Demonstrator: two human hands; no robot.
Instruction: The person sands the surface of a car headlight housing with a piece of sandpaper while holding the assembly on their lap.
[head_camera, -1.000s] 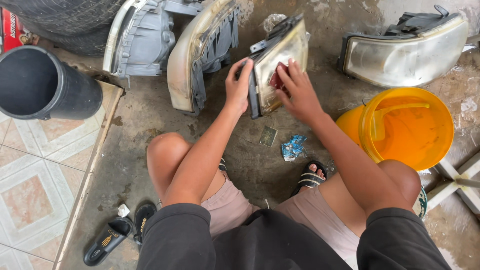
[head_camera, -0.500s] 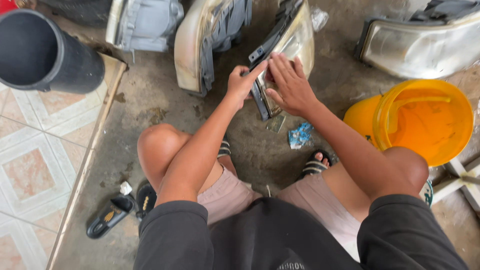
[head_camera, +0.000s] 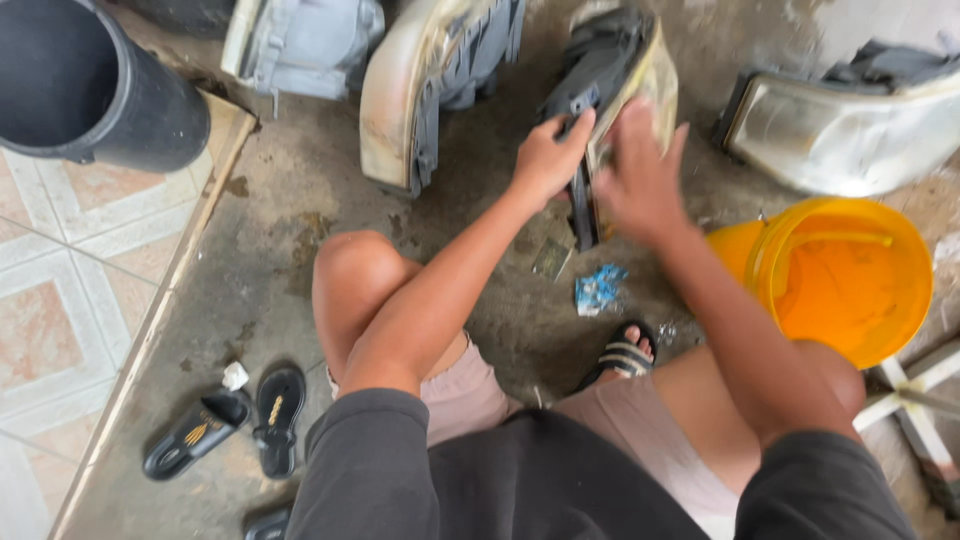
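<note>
I squat on a stained concrete floor (head_camera: 300, 230), and a tiled patch (head_camera: 60, 260) lies to my left beyond a raised edge. A big black bin (head_camera: 90, 90) stands at the top left on those tiles. Three more headlights sit along the top of the view: a grey one (head_camera: 300, 45) seen from its back, a yellowed one (head_camera: 420, 90) standing on edge just beside it, and a clear-lensed one (head_camera: 850, 130) far to the right. An orange bucket (head_camera: 850, 275) stands by my right knee, with a white frame (head_camera: 915, 390) just past it. The headlight (head_camera: 610, 80) I work on stands on edge on the floor straight ahead of me, between the yellowed one and the bucket, its cloudy lens turned to my right. My left hand (head_camera: 548, 158) has its fingers curled shut around the black rear housing, the thumb hooked over its edge. My right hand (head_camera: 640, 180) lies against the lens with the fingers spread and nearly flat; it is blurred, and I cannot tell whether it holds anything. Two black sandals (head_camera: 235, 420) lie at my left, near a bit of white scrap. A blue wrapper (head_camera: 598, 288) lies on the floor just below the headlight, beside my sandalled foot (head_camera: 625, 355).
</note>
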